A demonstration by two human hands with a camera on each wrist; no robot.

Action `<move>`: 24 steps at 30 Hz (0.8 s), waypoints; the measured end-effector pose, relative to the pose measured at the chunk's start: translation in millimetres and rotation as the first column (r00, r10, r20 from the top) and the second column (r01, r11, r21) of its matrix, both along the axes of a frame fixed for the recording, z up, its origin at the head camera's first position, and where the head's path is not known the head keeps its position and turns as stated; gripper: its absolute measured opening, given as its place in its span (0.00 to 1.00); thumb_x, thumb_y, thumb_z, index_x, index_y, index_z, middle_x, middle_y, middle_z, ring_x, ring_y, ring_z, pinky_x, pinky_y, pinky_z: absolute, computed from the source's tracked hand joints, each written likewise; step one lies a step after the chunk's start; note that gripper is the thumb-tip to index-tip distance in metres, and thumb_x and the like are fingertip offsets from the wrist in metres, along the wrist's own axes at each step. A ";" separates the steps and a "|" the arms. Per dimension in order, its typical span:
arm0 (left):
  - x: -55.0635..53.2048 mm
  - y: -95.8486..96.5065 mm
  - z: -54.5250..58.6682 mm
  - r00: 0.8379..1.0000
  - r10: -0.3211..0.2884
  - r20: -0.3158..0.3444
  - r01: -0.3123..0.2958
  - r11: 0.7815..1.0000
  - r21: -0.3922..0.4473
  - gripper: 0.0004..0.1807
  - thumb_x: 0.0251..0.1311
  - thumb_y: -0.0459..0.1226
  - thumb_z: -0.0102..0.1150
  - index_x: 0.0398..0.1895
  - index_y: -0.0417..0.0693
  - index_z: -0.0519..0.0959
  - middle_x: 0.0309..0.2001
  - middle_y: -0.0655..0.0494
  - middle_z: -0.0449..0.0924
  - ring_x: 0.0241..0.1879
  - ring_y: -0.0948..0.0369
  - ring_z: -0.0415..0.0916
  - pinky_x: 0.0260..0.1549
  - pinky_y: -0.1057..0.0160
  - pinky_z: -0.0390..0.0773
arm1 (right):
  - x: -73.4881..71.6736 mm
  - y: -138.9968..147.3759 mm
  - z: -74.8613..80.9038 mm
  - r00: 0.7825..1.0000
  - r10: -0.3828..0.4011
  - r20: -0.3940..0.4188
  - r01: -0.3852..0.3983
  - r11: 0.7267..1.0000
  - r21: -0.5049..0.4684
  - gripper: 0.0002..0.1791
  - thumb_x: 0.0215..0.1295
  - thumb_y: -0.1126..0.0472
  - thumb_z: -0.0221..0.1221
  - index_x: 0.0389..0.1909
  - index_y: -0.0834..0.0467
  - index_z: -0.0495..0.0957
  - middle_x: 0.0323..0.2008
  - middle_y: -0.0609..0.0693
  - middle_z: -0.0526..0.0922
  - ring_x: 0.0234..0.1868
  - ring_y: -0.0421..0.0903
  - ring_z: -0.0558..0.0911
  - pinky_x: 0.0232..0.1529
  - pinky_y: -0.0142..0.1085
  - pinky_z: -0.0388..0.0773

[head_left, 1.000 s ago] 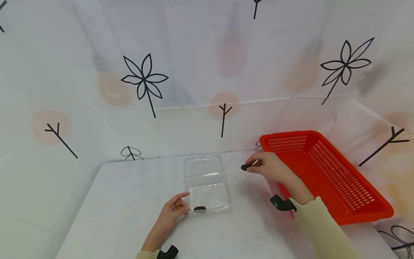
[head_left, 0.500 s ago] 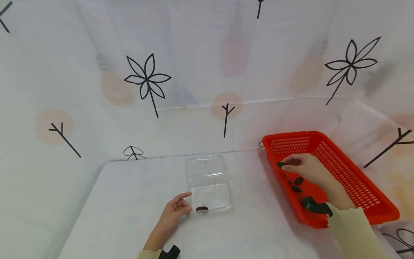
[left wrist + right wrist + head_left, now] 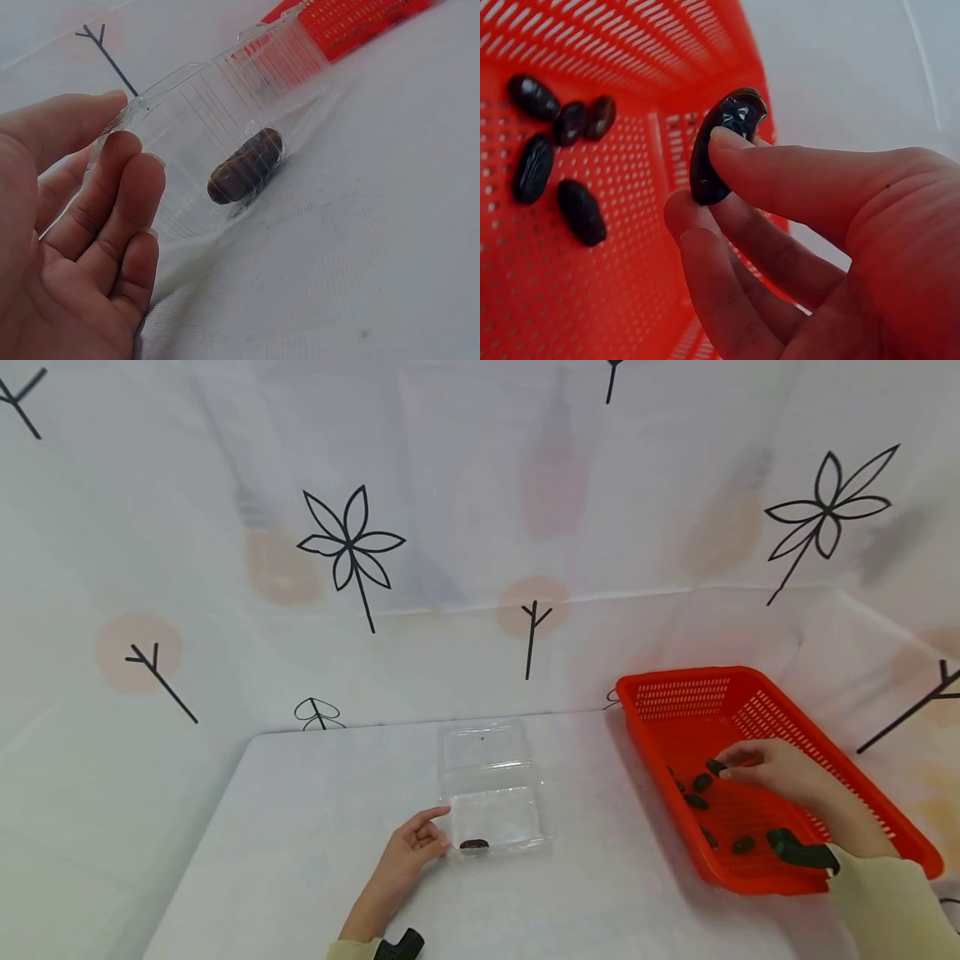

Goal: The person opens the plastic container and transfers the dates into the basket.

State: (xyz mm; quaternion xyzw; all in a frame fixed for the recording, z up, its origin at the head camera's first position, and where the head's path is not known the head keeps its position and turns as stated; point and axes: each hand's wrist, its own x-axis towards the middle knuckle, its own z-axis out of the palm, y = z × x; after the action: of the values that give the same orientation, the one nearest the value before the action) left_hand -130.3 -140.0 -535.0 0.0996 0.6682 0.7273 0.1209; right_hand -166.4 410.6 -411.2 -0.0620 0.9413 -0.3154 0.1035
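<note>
Pinched between the thumb and fingers of my right hand is a dark, glossy date, held inside the red basket. Several more dates lie on the basket floor to its left in the right wrist view. My left hand holds the left rim of an open clear plastic box, fingers partly curled; its exact grip is partly hidden. One brown, wrinkled date lies inside the box along its near wall.
The box's hinged lid lies folded back, away from me. A white cloth covers the table, and a patterned sheet hangs behind it. The basket has raised, slotted walls and stands at the table's right side.
My right hand has moved right with the date, from above the table near the box into the basket. Dates in the basket have come into sight. My left hand stays at the box.
</note>
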 end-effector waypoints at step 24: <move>-1.5 0.7 1.3 0.998 0.019 0.064 -0.019 1.000 -0.013 0.30 0.62 0.27 0.63 0.67 0.35 0.69 0.34 0.54 0.77 0.35 0.62 0.78 0.41 0.65 0.79 | -0.2 17.6 -18.1 0.991 0.049 0.126 -0.038 0.995 -0.087 0.19 0.66 0.60 0.64 0.53 0.69 0.80 0.48 0.60 0.84 0.44 0.51 0.82 0.41 0.38 0.79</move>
State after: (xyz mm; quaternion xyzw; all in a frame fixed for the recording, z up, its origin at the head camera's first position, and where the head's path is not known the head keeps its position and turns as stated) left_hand -131.8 -139.3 -533.7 0.0693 0.6695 0.7270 0.1358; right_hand -166.6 428.2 -429.3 -0.0666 0.9169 -0.3559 0.1680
